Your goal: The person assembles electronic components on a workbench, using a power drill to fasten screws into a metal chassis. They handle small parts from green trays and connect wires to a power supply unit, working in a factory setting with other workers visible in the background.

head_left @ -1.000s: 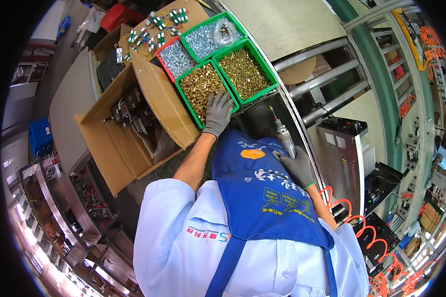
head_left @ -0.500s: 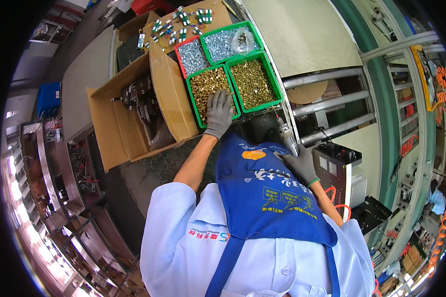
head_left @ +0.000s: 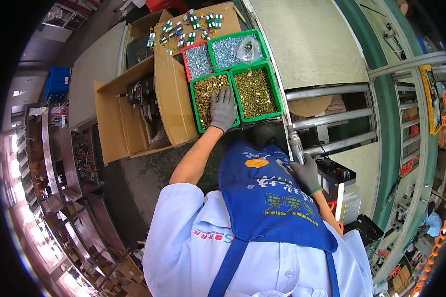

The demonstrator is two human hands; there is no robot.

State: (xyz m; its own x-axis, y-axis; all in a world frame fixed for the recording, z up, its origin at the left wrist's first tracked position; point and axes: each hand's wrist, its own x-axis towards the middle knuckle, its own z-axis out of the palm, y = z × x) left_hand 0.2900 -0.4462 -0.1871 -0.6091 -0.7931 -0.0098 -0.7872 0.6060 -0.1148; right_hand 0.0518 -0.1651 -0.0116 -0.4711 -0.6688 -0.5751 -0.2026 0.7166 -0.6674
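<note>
My left hand (head_left: 223, 109), in a grey glove, lies with its fingers stretched over brass-coloured screws in the near left green bin (head_left: 203, 130). Whether a screw is under the fingertips is hidden. My right hand (head_left: 307, 174), gloved in grey too, is wrapped round a silver, cylindrical power screwdriver (head_left: 296, 146). The tool points away from me, beside the metal rail of the rollers. Right of the left hand is a second green bin (head_left: 260, 118) of brass-coloured screws. Behind stand a red bin (head_left: 187, 65) and a green bin (head_left: 212, 53), both with small silvery parts.
An open cardboard box (head_left: 115, 143) with dark parts is at the left. Small green-and-white wired parts (head_left: 191, 37) lie on cardboard at the back. Metal rollers (head_left: 334, 117) run along the right, with a black ventilated device (head_left: 334, 171) by my right hand. Orange coiled hoses (head_left: 437, 242) hang far right.
The whole view has shifted slightly. The screwdriver in my right hand has swung a little to the right, now lying over the rail edge. My left hand remains in the same bin.
</note>
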